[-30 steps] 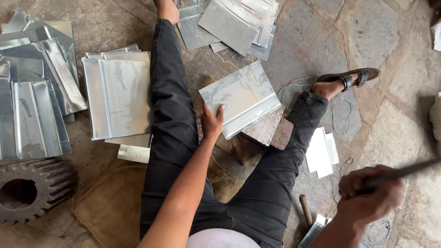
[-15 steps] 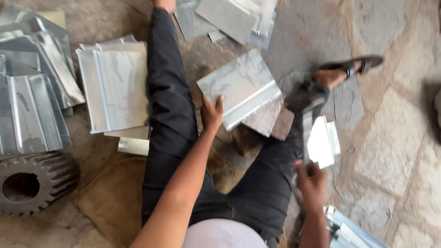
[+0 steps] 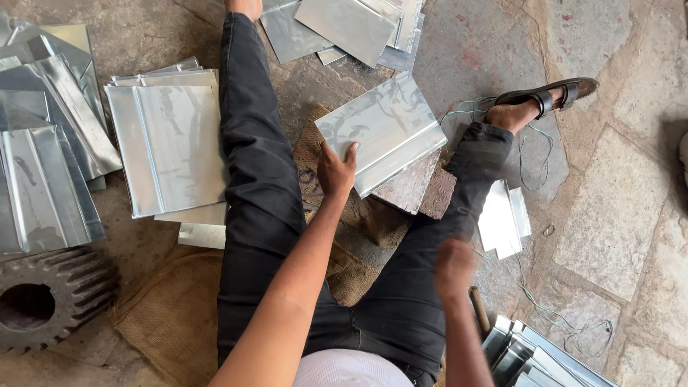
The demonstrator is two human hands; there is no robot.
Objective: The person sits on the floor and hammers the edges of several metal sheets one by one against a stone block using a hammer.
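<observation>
The folded shiny sheet-metal panel (image 3: 382, 132) lies tilted on a reddish stone block (image 3: 419, 190) between the person's outstretched legs, and the left hand (image 3: 335, 169) presses flat on its near edge, as it did a second ago. The right hand (image 3: 454, 269), raised with a thin rod then, has dropped beside the right thigh, blurred; whether it grips anything, I cannot tell. Just beyond the block, near the right knee, lie small flat metal pieces (image 3: 504, 222).

Left hand (image 3: 335, 170) flat on metal sheet (image 3: 380, 132) — sheet atop stone block (image 3: 416, 190), right hand (image 3: 454, 269) blurred, empty
</observation>
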